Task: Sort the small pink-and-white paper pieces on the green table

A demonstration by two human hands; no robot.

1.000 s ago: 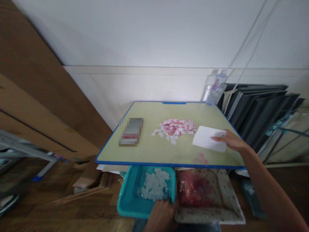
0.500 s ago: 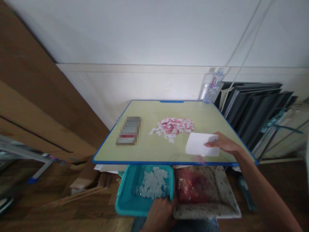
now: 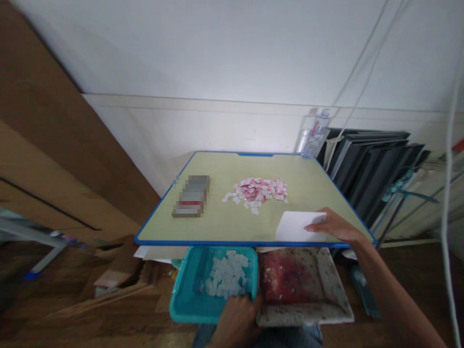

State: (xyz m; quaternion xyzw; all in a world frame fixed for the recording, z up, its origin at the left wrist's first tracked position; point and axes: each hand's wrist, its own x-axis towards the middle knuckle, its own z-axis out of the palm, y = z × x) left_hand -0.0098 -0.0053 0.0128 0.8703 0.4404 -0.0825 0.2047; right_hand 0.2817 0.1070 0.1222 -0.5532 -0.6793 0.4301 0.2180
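My right hand pinches a white flat scraper, thumb on top, near the front edge of the pale yellow tabletop. The scraper has a small hole near one corner. Behind it lies a heap of small white and pink-red square pieces. At the bottom, my left hand is closed over the near right corner of a teal basin; its fingertips are partly hidden. White square pieces lie inside the basin. A stained grey tray with red powdery matter sits right beside it.
A blurred-out box-like object lies on the tabletop's left. A clear bottle stands at the back right corner. Dark folded panels lean right of the table, and cardboard lies on the floor at left.
The scraper has come down and toward me to the tabletop's front edge. A pinkish smear beneath it at that edge no longer shows. My left hand stays at the basin.
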